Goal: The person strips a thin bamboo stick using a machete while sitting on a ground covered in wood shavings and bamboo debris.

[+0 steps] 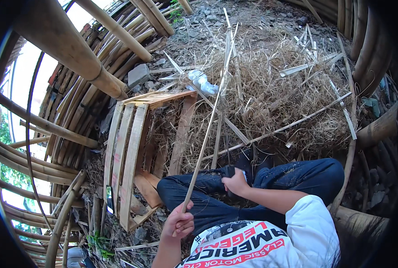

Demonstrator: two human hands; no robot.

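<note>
Person sat cross-legged on the ground w/ blue jeans [297, 176] and a white printed T-shirt [270, 243], seen from above. Left hand [179, 223] was clenched around the lower end of a long thin bamboo strip [208, 125], thumb side up, just in front of the left knee. The strip ran up and slightly right from that hand, over the straw, its far tip reaching toward the top of the view near the gravel. Right hand [235, 182] was closed on sth dark at the lap, btwn the knees; what exactly it gripped couldn't be made out, poss. a knife handle or tool. The two hands were apart, right one higher in frame and nearer the strip's mid-lower part, but not clearly touching it.

In front lay a big heap of dry bamboo shavings [270, 98], w/ loose split slats [297, 69] scattered over it. Left of the legs a wooden slatted pallet [127, 152] stood tilted on edge, its top plank near a grey stone block [138, 75]. A crumpled clear plastic bag [203, 82] lay on the shavings just right of the pallet top. Thick bamboo poles [74, 53] crossed overhead at upper left, more poles curved along both sides.
</note>
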